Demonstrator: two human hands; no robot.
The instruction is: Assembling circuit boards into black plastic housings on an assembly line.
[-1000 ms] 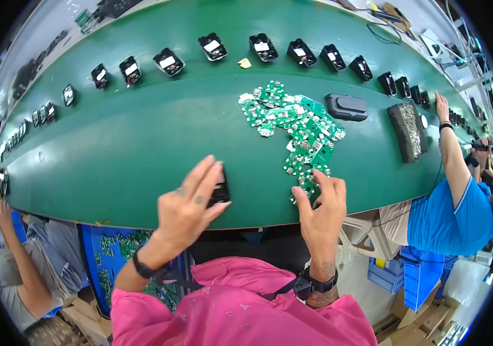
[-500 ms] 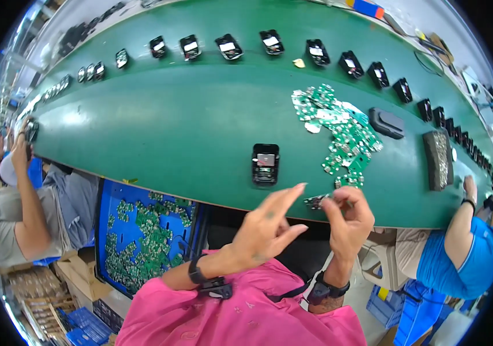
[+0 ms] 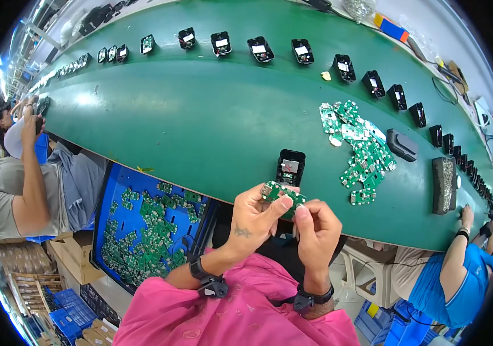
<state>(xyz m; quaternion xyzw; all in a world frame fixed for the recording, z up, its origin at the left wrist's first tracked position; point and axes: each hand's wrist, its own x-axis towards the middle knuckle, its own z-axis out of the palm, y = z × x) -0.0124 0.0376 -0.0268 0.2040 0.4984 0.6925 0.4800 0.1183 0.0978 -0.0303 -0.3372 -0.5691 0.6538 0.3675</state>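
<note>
A green circuit board (image 3: 281, 192) with a metal connector at its left end is in my hands, above the table's front edge. My left hand (image 3: 249, 219) grips its left part between thumb and fingers. My right hand (image 3: 316, 233) pinches at its right end, with thumb and forefinger together; the exact contact is partly hidden. Just beyond my fingers, an open black plastic housing (image 3: 291, 162) lies on the green table, with a silvery block and some red wiring inside. My hands cover its near end.
Right of the housing spreads a heap of green boards (image 3: 367, 155), beside a black case (image 3: 402, 144) and a dark foam-like block (image 3: 444, 185). Black housings (image 3: 259, 50) line the far side. A blue tray (image 3: 121, 175) of boards sits lower left. People work at both sides.
The board, earlier edge-on in my right hand, has come left and now faces up between both hands. My left hand has gone from open to gripping it. The whole view has shifted somewhat.
</note>
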